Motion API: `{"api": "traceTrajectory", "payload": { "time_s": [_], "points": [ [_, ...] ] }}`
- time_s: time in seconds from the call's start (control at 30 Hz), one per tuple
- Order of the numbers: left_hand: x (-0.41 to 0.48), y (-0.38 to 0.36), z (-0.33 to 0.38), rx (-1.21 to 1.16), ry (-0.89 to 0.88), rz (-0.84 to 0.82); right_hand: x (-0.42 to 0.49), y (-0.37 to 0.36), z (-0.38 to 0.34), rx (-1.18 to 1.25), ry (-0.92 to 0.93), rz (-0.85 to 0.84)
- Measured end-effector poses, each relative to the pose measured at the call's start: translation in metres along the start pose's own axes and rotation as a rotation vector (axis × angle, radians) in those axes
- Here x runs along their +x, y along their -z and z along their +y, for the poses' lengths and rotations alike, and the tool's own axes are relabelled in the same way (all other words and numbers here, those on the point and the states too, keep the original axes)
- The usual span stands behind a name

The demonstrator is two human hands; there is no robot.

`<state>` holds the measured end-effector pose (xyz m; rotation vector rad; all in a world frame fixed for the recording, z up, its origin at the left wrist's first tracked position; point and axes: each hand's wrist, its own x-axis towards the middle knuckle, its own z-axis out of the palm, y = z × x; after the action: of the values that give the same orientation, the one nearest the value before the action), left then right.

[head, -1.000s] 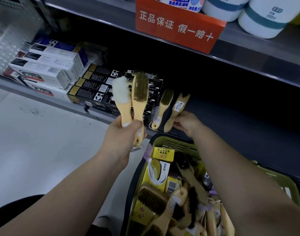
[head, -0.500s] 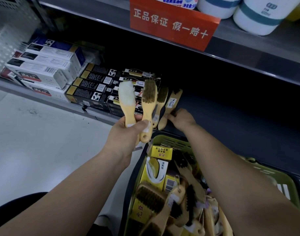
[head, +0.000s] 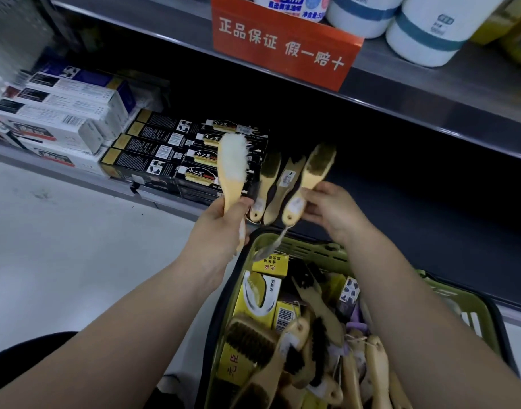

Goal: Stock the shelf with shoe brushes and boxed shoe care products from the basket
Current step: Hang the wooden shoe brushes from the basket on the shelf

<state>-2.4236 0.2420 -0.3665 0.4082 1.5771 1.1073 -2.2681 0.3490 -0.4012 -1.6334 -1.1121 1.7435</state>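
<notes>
Two shelves fill the upper field: the upper shelf [head: 430,93] carries white bottles [head: 427,33] and an orange sign [head: 282,45] on its front edge, while the dark lower shelf [head: 401,196] holds the stocked goods. Pale floor [head: 61,246] lies at left. A green basket [head: 312,249] stands just below the lower shelf's edge, between the forearms, and contains loose wooden brushes [head: 312,335] and yellow boxes [head: 259,296]. On the lower shelf, white boxes [head: 61,113] are stacked at far left and black boxes [head: 164,149] beside them. Just right of the black boxes, two shelved brushes [head: 266,184] lie side by side with their handles toward the shelf edge. The left hand [head: 220,225], fingers curled, grips the handle of a white-fleece brush [head: 231,166], held upright in front of the black boxes. The right hand [head: 333,211] pinches the handle of a brown-bristle brush [head: 309,178], bristle end tilted toward the back of the shelf, just right of the two shelved brushes. Half a second earlier the left hand held both the white-fleece and the brown-bristle brush, and the right hand rested at the handles of the shelved pair; the brown-bristle brush has since passed to the right hand.
</notes>
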Motion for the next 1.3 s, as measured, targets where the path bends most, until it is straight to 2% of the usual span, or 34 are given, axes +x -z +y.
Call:
{"api": "traceTrajectory", "payload": {
  "time_s": [0.07, 0.17, 0.3, 0.37, 0.5, 0.67, 0.8, 0.9, 1.0, 1.1, 1.17, 1.2, 1.23, 1.3],
  "points": [
    [-0.002, 0.000, 0.001, 0.030, -0.015, -0.005, 0.020, 0.015, 0.012, -0.050, -0.087, 0.070],
    [-0.005, -0.002, 0.002, 0.056, -0.032, -0.017, 0.042, 0.019, 0.031, -0.092, -0.199, 0.066],
    [-0.005, -0.001, 0.003, 0.081, -0.025, -0.032, 0.061, 0.011, 0.043, -0.140, -0.187, 0.071],
    [-0.004, -0.001, 0.000, 0.091, -0.022, -0.059, 0.070, 0.012, 0.046, -0.285, -0.150, 0.117],
    [-0.003, -0.001, -0.006, 0.099, -0.036, -0.122, 0.073, 0.017, 0.043, -0.738, -0.037, 0.136],
    [0.001, 0.001, -0.007, 0.116, -0.071, -0.075, 0.062, 0.016, 0.034, -0.881, -0.082, 0.110],
    [0.002, -0.001, -0.008, 0.107, -0.071, -0.066, 0.043, 0.022, 0.031, -0.761, -0.163, -0.045],
    [0.002, -0.002, -0.008, 0.103, -0.070, -0.070, 0.036, 0.019, 0.030, -0.792, -0.006, -0.081],
    [0.003, -0.004, -0.010, 0.123, -0.054, -0.076, 0.034, 0.006, 0.029, -0.667, 0.012, -0.125],
    [0.003, -0.005, -0.010, 0.123, -0.028, -0.114, 0.032, -0.002, 0.028, -0.894, -0.019, -0.183],
    [0.003, -0.005, -0.011, 0.130, -0.016, -0.142, 0.029, -0.004, 0.024, -0.988, 0.037, -0.112],
    [0.004, -0.005, -0.011, 0.131, -0.009, -0.147, 0.025, -0.005, 0.019, -0.913, 0.089, -0.066],
    [0.004, -0.005, -0.012, 0.126, -0.002, -0.143, 0.019, -0.006, 0.014, -0.740, 0.123, -0.047],
    [0.005, -0.007, -0.012, 0.110, 0.011, -0.128, 0.002, -0.012, 0.003, -0.343, 0.101, -0.139]
  ]
}}
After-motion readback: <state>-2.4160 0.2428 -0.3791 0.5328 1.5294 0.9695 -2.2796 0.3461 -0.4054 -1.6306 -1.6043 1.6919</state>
